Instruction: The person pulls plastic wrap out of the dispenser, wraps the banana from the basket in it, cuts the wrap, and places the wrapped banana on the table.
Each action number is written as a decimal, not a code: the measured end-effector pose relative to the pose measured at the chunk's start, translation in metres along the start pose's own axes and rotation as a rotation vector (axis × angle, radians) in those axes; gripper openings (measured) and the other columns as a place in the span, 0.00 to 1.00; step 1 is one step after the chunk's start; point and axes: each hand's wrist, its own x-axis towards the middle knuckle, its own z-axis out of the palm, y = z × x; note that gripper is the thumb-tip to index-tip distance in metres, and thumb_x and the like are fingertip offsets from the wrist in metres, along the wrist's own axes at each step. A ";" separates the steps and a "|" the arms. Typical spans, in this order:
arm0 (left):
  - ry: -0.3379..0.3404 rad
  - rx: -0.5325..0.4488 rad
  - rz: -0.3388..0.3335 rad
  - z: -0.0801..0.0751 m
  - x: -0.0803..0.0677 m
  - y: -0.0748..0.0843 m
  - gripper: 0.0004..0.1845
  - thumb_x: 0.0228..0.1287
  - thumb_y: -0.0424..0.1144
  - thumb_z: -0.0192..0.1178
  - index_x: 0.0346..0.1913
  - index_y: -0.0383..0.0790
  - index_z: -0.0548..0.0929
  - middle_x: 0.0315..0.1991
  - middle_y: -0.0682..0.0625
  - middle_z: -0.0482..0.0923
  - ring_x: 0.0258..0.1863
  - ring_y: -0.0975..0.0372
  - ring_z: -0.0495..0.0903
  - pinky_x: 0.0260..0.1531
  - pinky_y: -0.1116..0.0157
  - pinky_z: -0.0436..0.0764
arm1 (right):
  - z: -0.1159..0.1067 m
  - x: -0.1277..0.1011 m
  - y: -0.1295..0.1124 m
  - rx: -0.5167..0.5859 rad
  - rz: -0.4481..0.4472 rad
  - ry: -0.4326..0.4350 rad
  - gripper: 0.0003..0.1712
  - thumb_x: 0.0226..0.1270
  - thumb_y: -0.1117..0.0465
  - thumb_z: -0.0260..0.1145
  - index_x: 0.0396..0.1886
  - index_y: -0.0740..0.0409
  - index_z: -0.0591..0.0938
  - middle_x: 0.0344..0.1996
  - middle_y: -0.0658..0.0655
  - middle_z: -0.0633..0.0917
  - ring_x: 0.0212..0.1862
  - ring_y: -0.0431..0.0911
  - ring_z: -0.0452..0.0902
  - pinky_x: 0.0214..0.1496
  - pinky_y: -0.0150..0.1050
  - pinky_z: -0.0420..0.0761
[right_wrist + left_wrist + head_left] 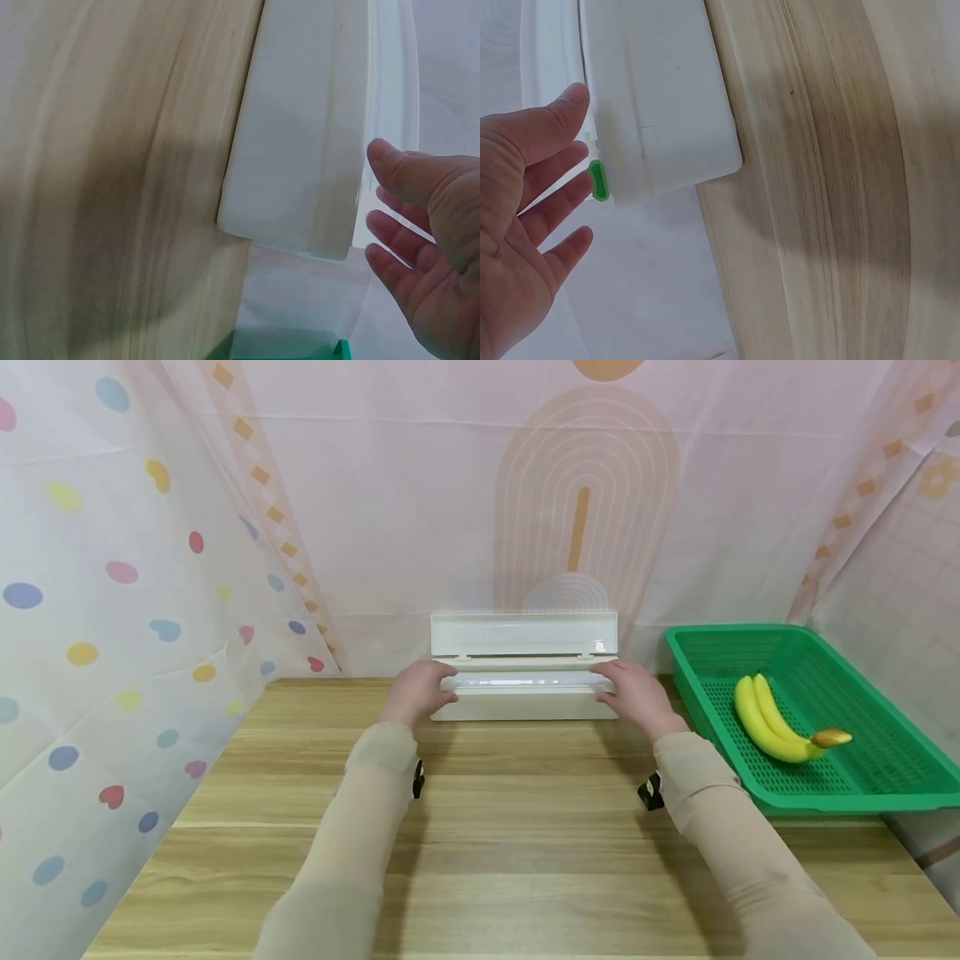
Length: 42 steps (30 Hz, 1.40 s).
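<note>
A long white cling film dispenser box (525,707) stands at the table's back edge with its lid (525,635) raised. Inside lies a clear, shiny roll of film (517,680). At the box's left end is my left hand (420,690), its fingers spread and loosely bent with nothing between them. A small green piece (598,180) shows at that end, close to the fingertips. My right hand (636,692) is at the opposite end, thumb and fingers apart. Whether any fingertip touches the box cannot be told.
On the right stands a green plastic basket (738,768) holding bananas (772,727). Beneath is a wood-grain table (525,843). A patterned cloth (390,510) hangs behind the box, and a dotted cloth (150,610) hangs along the left side.
</note>
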 end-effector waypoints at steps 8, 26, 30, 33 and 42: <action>-0.010 0.040 0.000 0.005 0.002 0.001 0.20 0.66 0.37 0.65 0.60 0.38 0.81 0.60 0.44 0.79 0.61 0.49 0.75 0.62 0.51 0.72 | 0.002 0.005 0.003 -0.007 0.019 -0.046 0.26 0.65 0.66 0.69 0.63 0.61 0.78 0.56 0.65 0.81 0.58 0.62 0.75 0.59 0.58 0.74; 0.037 0.020 -0.048 0.014 0.003 -0.001 0.17 0.68 0.30 0.60 0.57 0.41 0.84 0.58 0.45 0.81 0.59 0.50 0.77 0.57 0.50 0.76 | 0.011 0.010 0.008 -0.024 0.062 0.030 0.13 0.67 0.69 0.64 0.49 0.58 0.86 0.43 0.62 0.87 0.49 0.59 0.79 0.48 0.57 0.80; 0.066 0.016 -0.040 0.016 0.003 -0.002 0.09 0.68 0.29 0.60 0.46 0.40 0.87 0.50 0.46 0.84 0.51 0.52 0.80 0.50 0.53 0.79 | 0.010 0.010 0.008 -0.035 0.075 0.021 0.12 0.68 0.69 0.64 0.49 0.58 0.86 0.44 0.62 0.86 0.49 0.59 0.78 0.47 0.56 0.80; 0.084 0.019 -0.022 0.017 0.003 -0.003 0.07 0.67 0.28 0.59 0.30 0.39 0.81 0.38 0.48 0.83 0.38 0.55 0.77 0.37 0.57 0.78 | 0.009 0.010 0.009 -0.033 0.084 0.014 0.12 0.68 0.69 0.64 0.49 0.59 0.87 0.44 0.61 0.86 0.50 0.59 0.77 0.48 0.55 0.80; 0.103 0.044 0.000 0.016 0.004 -0.001 0.20 0.66 0.26 0.58 0.19 0.42 0.65 0.23 0.49 0.71 0.30 0.56 0.68 0.31 0.60 0.68 | 0.008 0.011 0.014 -0.016 0.083 0.032 0.11 0.66 0.71 0.64 0.45 0.62 0.87 0.43 0.63 0.86 0.50 0.59 0.77 0.53 0.54 0.78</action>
